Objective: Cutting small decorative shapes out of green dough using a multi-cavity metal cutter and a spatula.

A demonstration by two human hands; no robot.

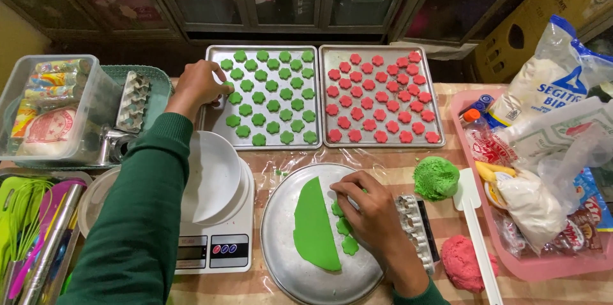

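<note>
- While the left hand (pixel 203 85) pinches a green flower-shaped dough piece (pixel 228 85) at the left baking tray (pixel 215 132) edge,
- right hand (pixel 369 212) fingers press on cut pieces (pixel 345 226) beside the rolled green dough sheet (pixel 314 225) on the round tray (pixel 281 254).

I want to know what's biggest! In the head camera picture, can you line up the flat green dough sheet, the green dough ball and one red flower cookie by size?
1. Flat green dough sheet, largest.
2. Green dough ball.
3. One red flower cookie, smallest, though it lies a bit farther from the camera.
</note>
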